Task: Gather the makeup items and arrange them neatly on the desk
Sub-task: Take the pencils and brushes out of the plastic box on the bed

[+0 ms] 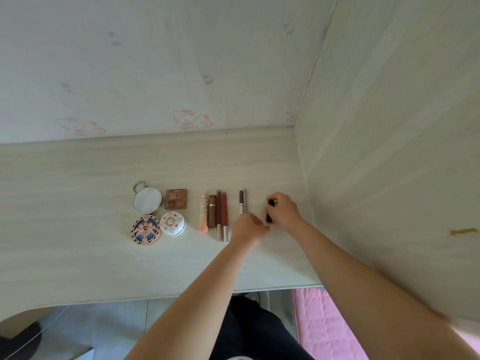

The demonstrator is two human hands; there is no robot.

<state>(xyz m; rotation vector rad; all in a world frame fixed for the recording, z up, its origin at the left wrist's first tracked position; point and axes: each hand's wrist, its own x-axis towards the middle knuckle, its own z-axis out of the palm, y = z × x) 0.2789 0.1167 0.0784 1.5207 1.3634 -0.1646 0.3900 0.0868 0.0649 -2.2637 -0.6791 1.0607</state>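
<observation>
— Hands first: what are they doing?
— Right hand point(283, 211) is curling its fingers round a small black tube point(269, 211), holding it upright-ish against the desk point(78, 255), near the right-hand wall panel point(389, 152). Left hand point(248, 229) is sitting just beside it, blurred; whether its fingers are pinching anything, cannot tell.
— Makeup items, where are they lying?
— All lying mid-desk in a row. Far left, four compacts are forming a square: mirror compact point(147, 200) and brown palette point(175, 199) behind, blue patterned compact point(146, 229) and white floral compact point(172, 223) in front. Next, side by side and running front to back: peach tube point(203, 213), brown lipstick point(212, 211), two red lip glosses point(221, 215). Then two slim pencils point(243, 201), touching each other, just behind the left hand.
— Below the desk edge?
— Dark trousers point(259, 328) and pink mat point(324, 326) are showing
</observation>
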